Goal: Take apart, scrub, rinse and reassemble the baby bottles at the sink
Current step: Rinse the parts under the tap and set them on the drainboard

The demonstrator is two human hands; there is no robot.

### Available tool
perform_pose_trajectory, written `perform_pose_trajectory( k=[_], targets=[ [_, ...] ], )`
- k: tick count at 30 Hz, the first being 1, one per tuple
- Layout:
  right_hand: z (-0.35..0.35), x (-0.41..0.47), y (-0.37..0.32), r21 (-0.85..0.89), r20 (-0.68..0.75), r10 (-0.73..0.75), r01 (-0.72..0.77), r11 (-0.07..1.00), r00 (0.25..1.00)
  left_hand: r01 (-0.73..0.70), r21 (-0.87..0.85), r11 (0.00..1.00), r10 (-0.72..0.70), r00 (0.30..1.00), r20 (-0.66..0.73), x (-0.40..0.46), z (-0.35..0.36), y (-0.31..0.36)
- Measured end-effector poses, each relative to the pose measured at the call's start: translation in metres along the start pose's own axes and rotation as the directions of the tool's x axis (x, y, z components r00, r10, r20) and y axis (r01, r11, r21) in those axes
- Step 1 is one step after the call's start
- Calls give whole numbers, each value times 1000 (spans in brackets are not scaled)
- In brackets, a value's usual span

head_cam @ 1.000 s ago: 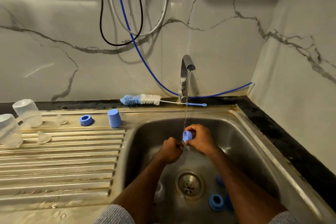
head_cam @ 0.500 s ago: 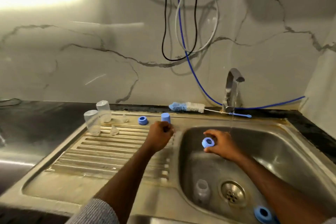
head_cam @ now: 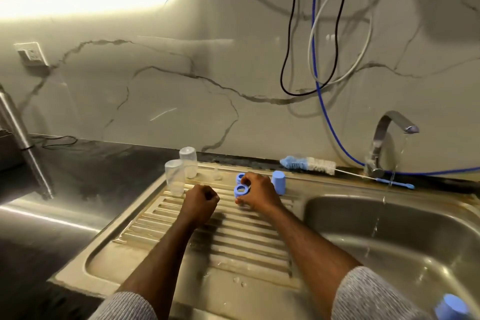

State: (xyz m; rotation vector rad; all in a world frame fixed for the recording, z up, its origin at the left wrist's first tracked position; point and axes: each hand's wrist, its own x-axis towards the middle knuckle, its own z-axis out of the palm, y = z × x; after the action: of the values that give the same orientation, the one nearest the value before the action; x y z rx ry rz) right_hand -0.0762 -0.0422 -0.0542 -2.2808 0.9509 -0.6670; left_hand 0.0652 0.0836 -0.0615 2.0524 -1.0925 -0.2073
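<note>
My right hand [head_cam: 255, 193] pinches a blue bottle ring [head_cam: 241, 190] just above the ribbed drainboard [head_cam: 207, 236]. A second blue ring [head_cam: 240, 177] lies right behind it, and a blue cap [head_cam: 278, 182] stands to its right. My left hand [head_cam: 201, 200] is curled into a fist over the drainboard, with nothing visible in it. Two clear bottle bodies [head_cam: 174, 176] [head_cam: 188, 163] stand upside down at the drainboard's back left. A small clear teat [head_cam: 217, 175] sits beside them. Another blue part [head_cam: 452, 306] lies in the sink basin [head_cam: 389, 228] at the bottom right.
The tap [head_cam: 389, 132] runs a thin stream into the basin. A bottle brush [head_cam: 309, 163] with a blue handle lies along the back ledge. Cables and a blue hose hang on the marble wall. A steel pole [head_cam: 23, 148] leans at the far left over the dark counter.
My right hand has carried the blue ring from under the tap leftward to the drainboard. My left hand moved left too. The view has swung left.
</note>
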Motion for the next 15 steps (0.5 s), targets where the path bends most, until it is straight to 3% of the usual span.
perform_pose_trajectory(
  k=[15],
  targets=[
    [2, -3, 9, -29, 4, 6, -5, 1000, 1000, -63, -49, 997, 63, 998, 7, 1, 16, 15]
  ],
)
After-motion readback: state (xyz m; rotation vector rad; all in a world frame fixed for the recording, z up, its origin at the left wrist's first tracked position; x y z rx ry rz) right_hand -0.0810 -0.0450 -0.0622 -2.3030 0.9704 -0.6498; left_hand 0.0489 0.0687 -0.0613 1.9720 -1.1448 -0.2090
